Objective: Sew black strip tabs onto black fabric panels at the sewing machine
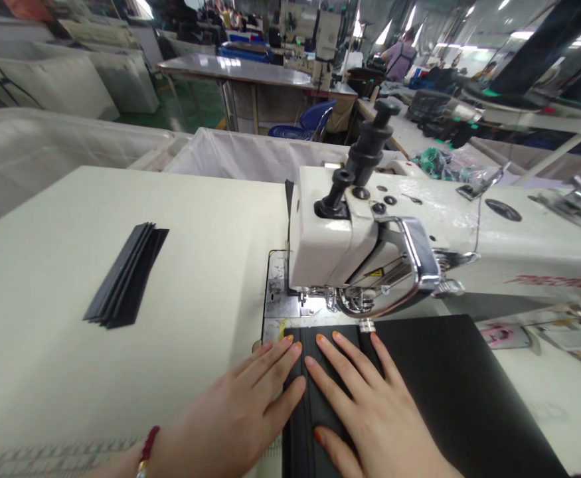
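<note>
While the black fabric panel (449, 392) lay flat on the cream surface (46, 318) in front of the white sewing machine (370, 245), you kept both hands spread on its left part. Your left hand (240, 411) rested palm down with its grip open, fingers straight, the fingertips reaching over the panel's left edge near the metal needle plate (276, 302). Your right hand (370, 411) pressed flat just beside it, grip also open, holding nothing, fingers pointing toward the presser foot (354, 302). A raised seam ran up the panel between your two hands. Well apart to the left, a fanned stack of dark strips (125, 275) sat on the surface. A red bracelet (148, 446) circled your left wrist.
</note>
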A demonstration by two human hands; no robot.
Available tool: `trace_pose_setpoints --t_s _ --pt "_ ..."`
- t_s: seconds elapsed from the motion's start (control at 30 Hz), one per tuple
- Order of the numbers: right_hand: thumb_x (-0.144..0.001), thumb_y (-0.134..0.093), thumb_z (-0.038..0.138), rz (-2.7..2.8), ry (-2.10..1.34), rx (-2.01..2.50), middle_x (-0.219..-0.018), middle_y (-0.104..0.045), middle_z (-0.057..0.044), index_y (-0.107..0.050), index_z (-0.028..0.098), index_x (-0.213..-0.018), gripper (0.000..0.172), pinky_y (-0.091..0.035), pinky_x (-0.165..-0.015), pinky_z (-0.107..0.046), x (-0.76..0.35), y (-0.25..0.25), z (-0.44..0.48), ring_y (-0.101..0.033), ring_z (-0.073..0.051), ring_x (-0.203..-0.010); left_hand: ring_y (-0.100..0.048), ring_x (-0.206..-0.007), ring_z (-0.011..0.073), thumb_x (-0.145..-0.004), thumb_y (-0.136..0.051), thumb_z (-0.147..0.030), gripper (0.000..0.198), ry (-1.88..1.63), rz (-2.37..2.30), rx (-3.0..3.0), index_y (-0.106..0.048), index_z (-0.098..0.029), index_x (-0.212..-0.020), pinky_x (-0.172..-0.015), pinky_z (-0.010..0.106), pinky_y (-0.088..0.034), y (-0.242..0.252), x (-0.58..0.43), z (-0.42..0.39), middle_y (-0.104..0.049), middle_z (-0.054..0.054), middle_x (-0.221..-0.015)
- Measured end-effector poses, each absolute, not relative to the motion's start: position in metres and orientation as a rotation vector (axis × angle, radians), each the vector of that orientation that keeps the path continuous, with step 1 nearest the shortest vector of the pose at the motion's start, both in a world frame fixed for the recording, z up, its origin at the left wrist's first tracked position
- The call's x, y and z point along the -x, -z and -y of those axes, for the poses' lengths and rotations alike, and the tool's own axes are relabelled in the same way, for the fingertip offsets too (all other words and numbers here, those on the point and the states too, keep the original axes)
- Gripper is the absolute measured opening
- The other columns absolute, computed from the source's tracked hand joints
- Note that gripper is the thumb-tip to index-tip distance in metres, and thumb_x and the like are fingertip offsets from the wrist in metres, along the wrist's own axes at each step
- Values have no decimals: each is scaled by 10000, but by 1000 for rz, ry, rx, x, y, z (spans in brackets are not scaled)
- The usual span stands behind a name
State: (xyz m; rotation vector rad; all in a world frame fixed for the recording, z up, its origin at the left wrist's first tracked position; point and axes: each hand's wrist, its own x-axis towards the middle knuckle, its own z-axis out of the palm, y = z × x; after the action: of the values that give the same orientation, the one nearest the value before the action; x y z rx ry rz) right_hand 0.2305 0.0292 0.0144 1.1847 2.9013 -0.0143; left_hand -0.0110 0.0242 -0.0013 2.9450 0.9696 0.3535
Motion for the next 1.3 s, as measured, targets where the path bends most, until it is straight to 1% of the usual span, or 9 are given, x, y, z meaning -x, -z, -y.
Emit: trace_pose_setpoints --t_s 0.27,0.4,0.57,0.7,0.83,1.0,1.07,1.2,1.3 --pt "-822 -532 362 -2925 57 -1247 -1516 -283 -18 -328 303 -1445 658 -26 -1138 -549 -230 -15 -32 -314 -264 -1360 -419 -1295 334 -908 -519 -170 303 -434 -998 -2959 -552 -121 -1206 -958 462 -503 0 9 -25 -460 205 -1376" --pt "-840 -531 402 -2931 105 -1248 -1516 -286 -21 -336 311 -1441 639 -84 -1135 -565 -231 -16 -33 -337 -279 -1348 -465 -1258 322 -913 -483 -155 287 -433 -996 -3002 -571 -138 -1185 -922 435 -533 0 9 -28 -500 186 -1344" --pt "-861 -524 406 -2884 211 -1293 -1517 -288 -6 -327 326 -1443 619 -142 -1118 -605 -231 -20 -43 -331 -292 -1349 -421 -1281 368 -867 -511 -97 348 -397 -967 -3003 -547 -105 -1212 -935 494 -511 2 9 -37 -448 235 -1367" --pt "-857 -541 366 -2867 274 -1334 -1496 -343 1 -317 325 -1448 633 -117 -1132 -590 -229 -23 -53 -332 -278 -1348 -373 -1312 372 -873 -499 -89 392 -372 -978 -3001 -508 -105 -1264 -958 510 -489 5 10 -46 -393 237 -1408" --pt "-891 -503 405 -2856 312 -1358 -1471 -387 -6 -301 320 -1456 606 -45 -1143 -577 -228 -24 -61 -336 -262 -1346 -306 -1350 373 -882 -474 -80 416 -402 -988 -3031 -476 -98 -1298 -985 509 -468 11 11 -54 -360 237 -1427" --pt "-898 -500 377 -2881 276 -1369 -1471 -388 -33 -313 305 -1453 590 -119 -1138 -564 -228 -26 -66 -305 -266 -1365 -283 -1360 386 -883 -430 -50 428 -369 -981 -3047 -458 -92 -1308 -995 540 -449 12 13 -60 -361 244 -1426" --pt "-886 -515 356 -2904 245 -1364 -1476 -378 -33 -311 302 -1453 605 -126 -1136 -565 -228 -26 -68 -303 -262 -1367 -285 -1359 386 -886 -410 -44 421 -370 -982 -3040 -457 -93 -1302 -999 554 -439 10 13 -62 -373 241 -1419" --pt "-864 -538 329 -2930 208 -1356 -1478 -375 -24 -303 304 -1456 638 -131 -1135 -563 -228 -25 -70 -312 -261 -1362 -343 -1330 380 -900 -374 -53 385 -325 -979 -3016 -473 -77 -1271 -989 524 -465 4 12 -66 -411 222 -1402" --pt "-857 -555 342 -2934 187 -1344 -1460 -403 -47 -353 276 -1438 619 -160 -1126 -566 -226 -26 -72 -338 -280 -1344 -377 -1308 385 -903 -357 -47 375 -310 -977 -3016 -478 -61 -1257 -975 518 -481 0 10 -67 -436 224 -1383"
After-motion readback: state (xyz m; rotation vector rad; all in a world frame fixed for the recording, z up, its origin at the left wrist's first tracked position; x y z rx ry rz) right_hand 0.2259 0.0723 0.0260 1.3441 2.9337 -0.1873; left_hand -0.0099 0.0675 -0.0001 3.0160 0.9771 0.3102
